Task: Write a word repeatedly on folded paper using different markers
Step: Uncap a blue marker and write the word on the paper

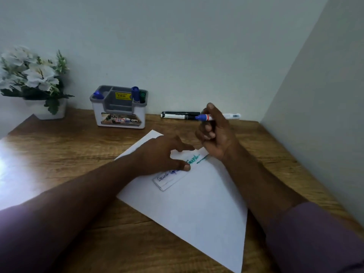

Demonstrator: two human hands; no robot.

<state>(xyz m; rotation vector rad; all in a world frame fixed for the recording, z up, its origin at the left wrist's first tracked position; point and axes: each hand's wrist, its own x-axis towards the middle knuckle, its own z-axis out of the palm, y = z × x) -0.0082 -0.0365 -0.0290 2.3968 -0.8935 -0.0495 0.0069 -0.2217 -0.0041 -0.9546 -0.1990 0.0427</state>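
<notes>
The folded paper (175, 172), at table centre, is pinned by the left hand (161, 154) and should be kept flat while the blue marker (206, 116), gripped in the right hand (214, 133) at one o'clock, is lowered.

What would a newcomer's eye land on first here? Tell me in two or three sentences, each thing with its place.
First, the two forearms meeting mid-desk: the left hand presses a folded paper strip bearing blue and green writing, which lies on a white sheet. Just behind it, the right hand holds a blue marker lifted off the paper, tip pointing left. Against the back wall stand a grey pen organizer and, at far left, white flowers.
</notes>
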